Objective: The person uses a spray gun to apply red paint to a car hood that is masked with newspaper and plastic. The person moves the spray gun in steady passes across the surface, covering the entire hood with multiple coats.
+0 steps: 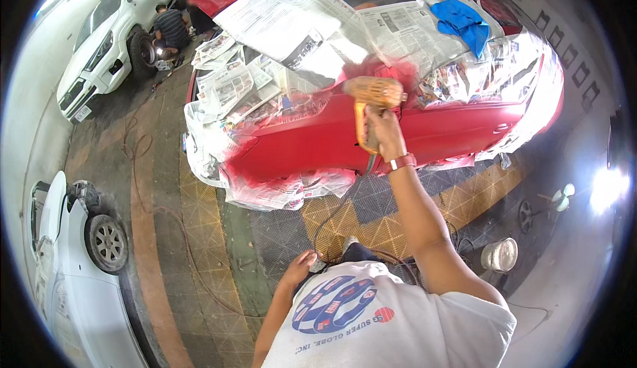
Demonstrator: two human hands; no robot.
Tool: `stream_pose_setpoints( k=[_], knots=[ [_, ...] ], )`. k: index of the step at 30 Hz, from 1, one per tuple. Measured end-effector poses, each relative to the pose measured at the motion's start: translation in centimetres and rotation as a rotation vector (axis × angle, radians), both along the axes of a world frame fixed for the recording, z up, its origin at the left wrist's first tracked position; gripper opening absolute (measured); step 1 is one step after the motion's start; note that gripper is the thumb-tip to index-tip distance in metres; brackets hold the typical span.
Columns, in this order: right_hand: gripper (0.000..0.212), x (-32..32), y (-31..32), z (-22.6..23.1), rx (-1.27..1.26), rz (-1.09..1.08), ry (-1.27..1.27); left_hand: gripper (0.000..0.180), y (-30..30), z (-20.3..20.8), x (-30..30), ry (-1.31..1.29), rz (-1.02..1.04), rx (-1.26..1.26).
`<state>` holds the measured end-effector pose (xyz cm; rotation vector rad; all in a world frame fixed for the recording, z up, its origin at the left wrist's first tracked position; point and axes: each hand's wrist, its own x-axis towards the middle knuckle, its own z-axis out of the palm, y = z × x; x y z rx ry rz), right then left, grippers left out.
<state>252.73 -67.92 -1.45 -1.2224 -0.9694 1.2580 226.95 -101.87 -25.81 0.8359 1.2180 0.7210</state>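
The right grip (383, 131), in the head view, wraps the handle of a yellow gun-shaped tool (373, 92) beside the red car (312, 136); whether the left grip (300, 268) holds anything, I cannot tell. The tool looks rigid, moderately heavy, best held by that handle.

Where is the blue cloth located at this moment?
In the head view, the blue cloth lies at the upper right, on newspaper covering part of the red car, beyond the yellow tool in the right hand.
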Motion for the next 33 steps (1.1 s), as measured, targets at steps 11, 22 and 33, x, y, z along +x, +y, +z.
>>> stream_pose_setpoints(
  k=[11, 22, 33],
  knots=[
    [0.031, 9.7, -3.2, -3.0, 0.131, -0.397, -0.139, 0.032, 4.5, 0.0, 2.2, 0.035, -0.174, 0.121],
    [0.031, -6.8, -3.8, -9.3, 0.197, 0.205, -0.367, 0.031, 0.2, -5.3, -1.4, 0.138, 0.085, -0.059],
    [0.02, -18.3, -6.2, -7.8, -0.228, 0.748, 0.065, 0.027, -5.9, -5.5, -3.4, 0.041, 0.402, -0.256]
  ],
)
